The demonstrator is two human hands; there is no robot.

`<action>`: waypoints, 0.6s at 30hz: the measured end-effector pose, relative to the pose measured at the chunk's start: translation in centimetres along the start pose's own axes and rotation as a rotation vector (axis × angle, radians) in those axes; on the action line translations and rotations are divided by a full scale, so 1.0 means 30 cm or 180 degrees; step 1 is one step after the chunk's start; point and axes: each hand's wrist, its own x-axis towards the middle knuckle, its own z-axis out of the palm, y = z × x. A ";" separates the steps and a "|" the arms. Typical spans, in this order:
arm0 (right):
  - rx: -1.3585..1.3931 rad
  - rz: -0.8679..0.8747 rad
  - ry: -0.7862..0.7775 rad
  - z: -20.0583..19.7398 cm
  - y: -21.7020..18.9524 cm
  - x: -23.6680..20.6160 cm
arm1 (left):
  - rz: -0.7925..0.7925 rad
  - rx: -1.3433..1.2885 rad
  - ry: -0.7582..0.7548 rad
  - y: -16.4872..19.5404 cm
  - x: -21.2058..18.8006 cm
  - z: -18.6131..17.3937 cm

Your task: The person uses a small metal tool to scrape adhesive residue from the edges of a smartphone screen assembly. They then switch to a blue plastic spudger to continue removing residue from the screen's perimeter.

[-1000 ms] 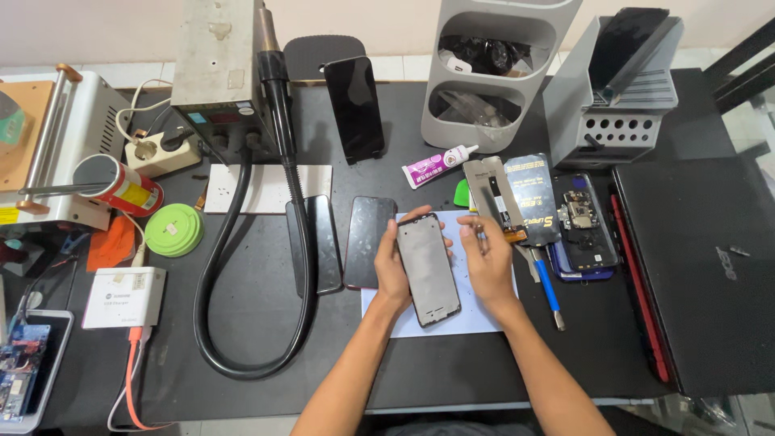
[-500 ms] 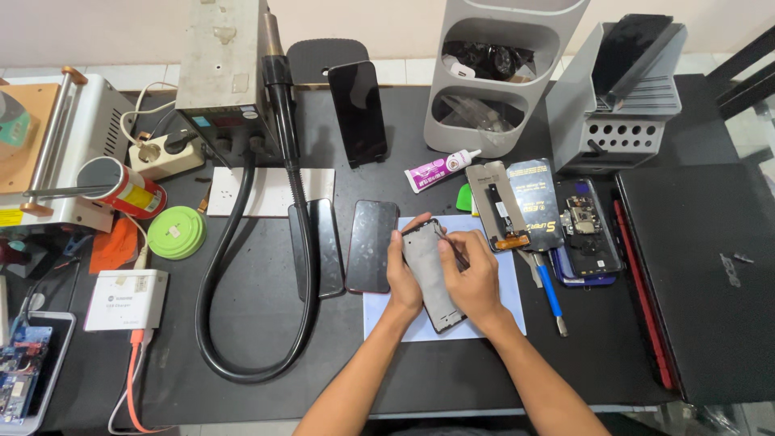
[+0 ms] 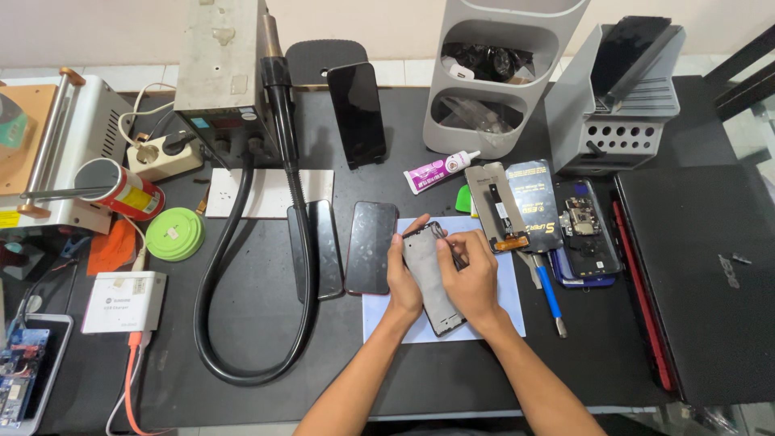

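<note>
Two hands meet over a thin grey rectangular phone frame with a dark rim [image 3: 430, 278], held just above a pale blue paper sheet [image 3: 500, 311] near the front edge of the black worktop [image 3: 266, 363]. The left hand [image 3: 401, 278] clasps its long left side; the right hand [image 3: 471, 274] closes its fingers on the upper right edge. It looks light, stiff yet thin and likely fragile, best gripped along the long edges

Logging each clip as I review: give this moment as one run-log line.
left hand: grips phone frame | right hand: fingers on its upper end | frame over pale blue sheet | dark phone lies left
</note>
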 end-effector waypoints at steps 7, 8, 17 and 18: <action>-0.0052 -0.0033 -0.0017 0.006 -0.002 -0.003 | -0.0018 0.0025 -0.0010 -0.017 0.001 -0.013; -0.0075 -0.0078 0.0016 0.007 -0.005 -0.006 | 0.0001 0.0021 -0.0018 -0.018 -0.001 -0.014; 0.0031 0.0039 0.0193 0.012 -0.007 -0.008 | 0.0130 0.0040 -0.0037 -0.008 -0.003 -0.005; 0.0090 0.0015 0.0192 0.012 -0.007 -0.008 | 0.0137 0.0048 -0.0061 -0.008 -0.004 -0.004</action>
